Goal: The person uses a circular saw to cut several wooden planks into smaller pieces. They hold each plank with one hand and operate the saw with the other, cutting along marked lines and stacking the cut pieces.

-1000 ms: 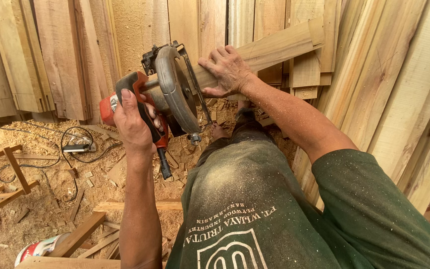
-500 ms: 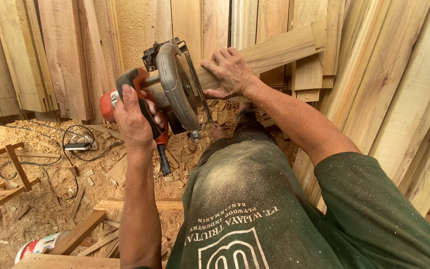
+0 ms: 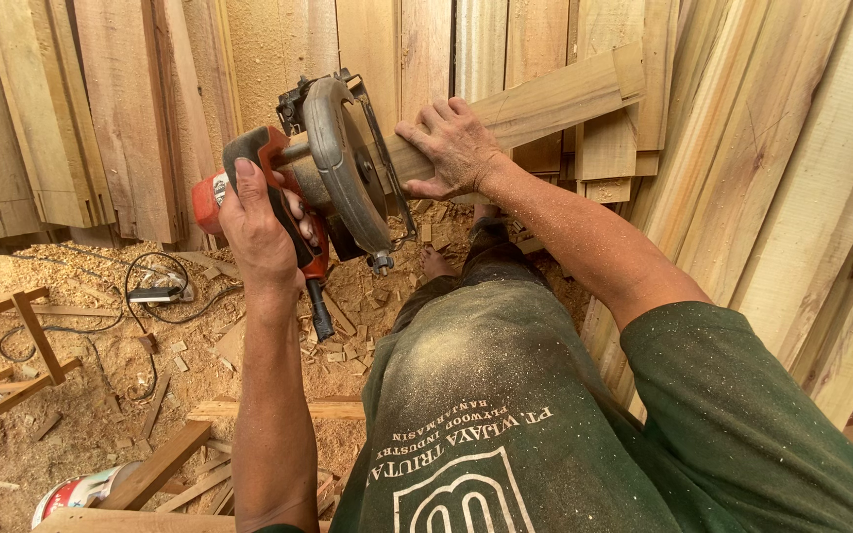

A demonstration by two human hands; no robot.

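- Around the work, boards (image 3: 130, 109) lean against the wall, sawdust (image 3: 81, 395) covers the floor, and a black cord (image 3: 150, 306) lies looped near a small wooden frame (image 3: 12, 355).
- Since the earlier frames, almost nothing has shifted; saw and plank sit where they were.
- Left hand (image 3: 264, 232) is wrapped tight around the handle of the circular saw (image 3: 333, 168), whose blade probably meets the plank (image 3: 535, 104), though the guard hides the cut.
- Right hand (image 3: 456, 148) lies spread flat on that plank, pressing it down.
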